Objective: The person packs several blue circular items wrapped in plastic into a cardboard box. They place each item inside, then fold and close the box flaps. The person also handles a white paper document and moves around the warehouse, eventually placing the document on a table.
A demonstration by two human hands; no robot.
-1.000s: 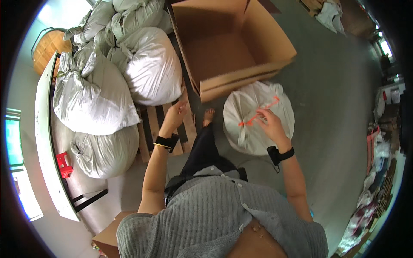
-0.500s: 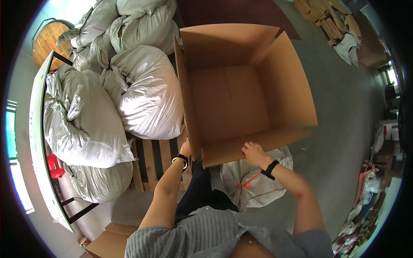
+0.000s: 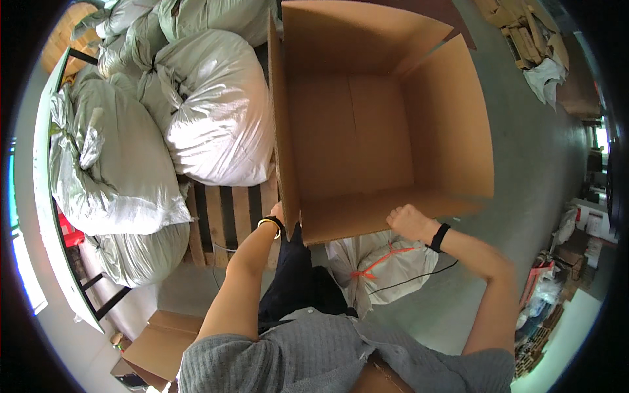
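Note:
A large open cardboard box (image 3: 350, 134) fills the middle of the view, its inside bare and its flaps standing up. My right hand (image 3: 407, 223) is closed on the upper edge of its near side. At the box's near left corner, my left hand (image 3: 278, 211) grips the left side; most of those fingers are hidden. Under and behind the near side, close to my legs, lies a white sack (image 3: 400, 278) tied with red string, partly covered by the box.
Stuffed white sacks (image 3: 219, 111) are heaped on a wooden pallet (image 3: 226, 213) at the left, beside a white-topped frame (image 3: 46, 177). Another cardboard box (image 3: 160, 347) stands at the lower left. Flattened cardboard (image 3: 524, 29) lies at the far right, and assorted goods line the right side.
The box sits higher in the view, and the sacks have shifted up and left. My right hand has slid right along the near edge and closed more tightly.

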